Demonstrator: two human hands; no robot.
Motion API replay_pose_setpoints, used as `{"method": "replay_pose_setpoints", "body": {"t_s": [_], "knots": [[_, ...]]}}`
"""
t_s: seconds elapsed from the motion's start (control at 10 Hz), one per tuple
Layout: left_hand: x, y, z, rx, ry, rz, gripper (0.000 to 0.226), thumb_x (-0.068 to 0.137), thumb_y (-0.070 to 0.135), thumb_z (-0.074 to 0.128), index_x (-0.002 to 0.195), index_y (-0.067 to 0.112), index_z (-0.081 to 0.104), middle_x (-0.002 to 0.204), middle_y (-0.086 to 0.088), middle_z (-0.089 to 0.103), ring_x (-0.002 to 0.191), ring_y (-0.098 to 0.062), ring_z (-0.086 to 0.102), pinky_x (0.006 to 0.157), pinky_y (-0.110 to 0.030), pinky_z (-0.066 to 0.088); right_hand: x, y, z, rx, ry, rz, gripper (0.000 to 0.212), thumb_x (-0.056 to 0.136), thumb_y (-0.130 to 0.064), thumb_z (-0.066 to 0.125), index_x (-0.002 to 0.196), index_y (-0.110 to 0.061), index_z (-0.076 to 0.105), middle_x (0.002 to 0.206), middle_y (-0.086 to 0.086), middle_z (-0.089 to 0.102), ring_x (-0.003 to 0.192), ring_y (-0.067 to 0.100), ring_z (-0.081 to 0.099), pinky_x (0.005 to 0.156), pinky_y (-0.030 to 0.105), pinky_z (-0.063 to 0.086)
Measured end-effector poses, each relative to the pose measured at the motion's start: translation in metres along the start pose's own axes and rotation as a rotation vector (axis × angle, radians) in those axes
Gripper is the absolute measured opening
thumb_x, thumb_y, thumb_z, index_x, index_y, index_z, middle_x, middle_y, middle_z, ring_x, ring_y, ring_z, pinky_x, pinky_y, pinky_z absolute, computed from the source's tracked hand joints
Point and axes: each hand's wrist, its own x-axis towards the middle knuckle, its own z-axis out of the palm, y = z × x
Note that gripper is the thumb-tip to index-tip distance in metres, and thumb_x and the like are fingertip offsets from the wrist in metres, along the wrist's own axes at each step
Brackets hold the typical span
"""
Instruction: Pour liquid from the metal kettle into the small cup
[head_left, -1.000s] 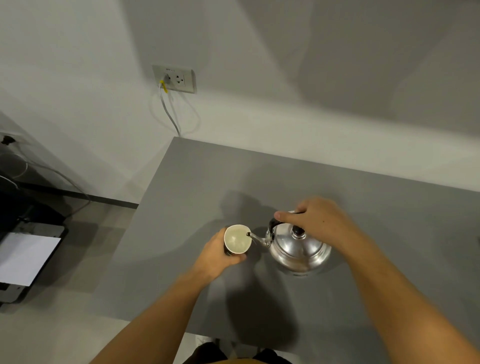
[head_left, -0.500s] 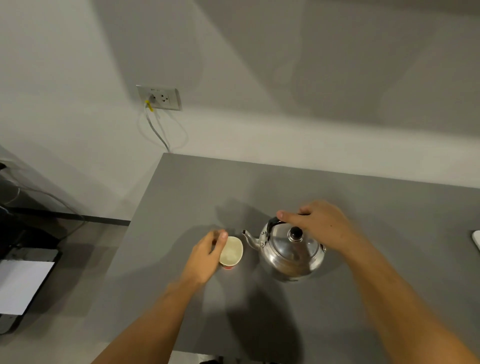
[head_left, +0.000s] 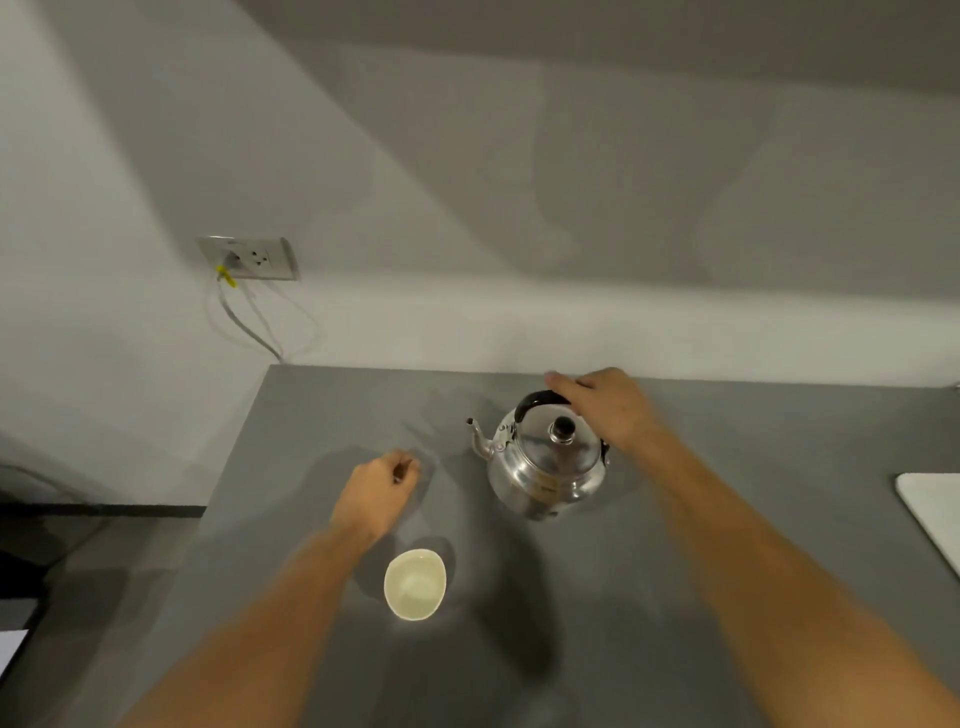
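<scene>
My right hand (head_left: 608, 410) lies over the black handle (head_left: 540, 400) of the kettle (head_left: 548, 467), fingers draped across the top of it; whether they are wrapped fully round it I cannot tell from here. My left hand (head_left: 376, 491) is loosely curled with the fingertips drawn together, holding nothing, resting low over the table (head_left: 727, 519) to the left of the kettle and apart from it. The kettle sits upright on its base, lid and knob (head_left: 562, 428) on top. Its long axis runs from spout to the far side of the body, and the spout (head_left: 477, 436) points left and slightly away from me. The cup (head_left: 414, 584) stands upright, mouth open upward, on the near side of the kettle and to its left, well clear of the spout; what it holds I cannot make out. To do this step well, I judge I should close my right hand firmly round the handle before lifting or letting go, keep the lid from sliding, and steady the cup with my left hand if I bring the spout over it again.
</scene>
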Motion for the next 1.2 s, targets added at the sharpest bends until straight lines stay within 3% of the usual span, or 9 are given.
{"method": "replay_pose_setpoints", "body": {"t_s": [0.2, 0.3, 0.5, 0.6, 0.9, 1.1, 1.2], "knots": [[0.026, 0.004, -0.004, 0.030, -0.013, -0.009, 0.027, 0.105, 0.034, 0.058, 0.110, 0.013, 0.074, 0.099, -0.012, 0.079, 0.097, -0.032, 0.073, 0.081, -0.033, 0.050, 0.070, -0.005, 0.011, 0.000, -0.005, 0.059, 0.068, 0.078, -0.062, 0.058, 0.063, 0.004, 0.059, 0.055, 0.009, 0.048, 0.054, 0.024, 0.045, 0.054, 0.034, 0.038], [0.032, 0.004, -0.005, 0.028, -0.012, -0.013, 0.027, 0.104, 0.034, 0.058, 0.108, 0.012, 0.074, 0.098, -0.012, 0.079, 0.097, -0.033, 0.073, 0.081, -0.035, 0.052, 0.098, -0.006, 0.017, 0.011, -0.019, 0.075, 0.056, 0.079, -0.061, 0.059, 0.060, -0.008, 0.059, 0.060, 0.009, 0.051, 0.056, 0.024, 0.046, 0.057, 0.034, 0.038], [0.042, 0.005, -0.005, 0.023, -0.022, -0.018, 0.026, 0.104, 0.035, 0.059, 0.106, 0.014, 0.074, 0.095, -0.011, 0.080, 0.095, -0.033, 0.073, 0.084, -0.039, 0.054, 0.133, -0.008, 0.027, 0.031, -0.029, 0.088, 0.064, 0.083, -0.056, 0.061, 0.074, 0.008, 0.066, 0.055, 0.008, 0.046, 0.057, 0.025, 0.047, 0.057, 0.034, 0.038], [0.045, 0.005, -0.005, 0.012, -0.026, -0.017, 0.024, 0.105, 0.035, 0.058, 0.106, 0.017, 0.075, 0.095, -0.006, 0.079, 0.093, -0.028, 0.073, 0.079, -0.032, 0.050, 0.144, -0.006, 0.031, 0.030, -0.029, 0.106, 0.065, 0.085, -0.056, 0.061, 0.078, 0.008, 0.069, 0.051, 0.004, 0.047, 0.055, 0.023, 0.049, 0.056, 0.033, 0.039], [0.053, 0.004, -0.007, -0.013, -0.012, -0.009, 0.023, 0.105, 0.036, 0.058, 0.103, 0.020, 0.074, 0.091, -0.003, 0.077, 0.087, -0.026, 0.072, 0.078, -0.033, 0.049, 0.163, 0.000, 0.037, -0.009, -0.038, 0.105, 0.057, 0.086, -0.057, 0.061, 0.067, -0.003, 0.064, 0.062, 0.010, 0.053, 0.059, 0.023, 0.050, 0.058, 0.034, 0.040], [0.059, 0.013, -0.010, -0.005, 0.019, 0.025, 0.024, 0.104, 0.036, 0.059, 0.102, 0.019, 0.076, 0.090, -0.005, 0.079, 0.088, -0.026, 0.073, 0.078, -0.033, 0.051, 0.161, 0.002, 0.037, -0.028, -0.049, 0.069, 0.059, 0.090, -0.058, 0.059, 0.064, -0.005, 0.066, 0.049, -0.005, 0.055, 0.054, 0.017, 0.053, 0.051, 0.029, 0.039], [0.064, 0.028, -0.016, -0.016, 0.045, 0.055, 0.022, 0.104, 0.037, 0.059, 0.100, 0.021, 0.074, 0.089, -0.004, 0.078, 0.087, -0.027, 0.072, 0.078, -0.033, 0.051, 0.154, -0.003, 0.033, -0.107, 0.006, -0.040, 0.046, 0.094, -0.054, 0.054, 0.064, -0.020, 0.057, 0.062, -0.005, 0.056, 0.067, 0.020, 0.056, 0.058, 0.030, 0.042]]}}
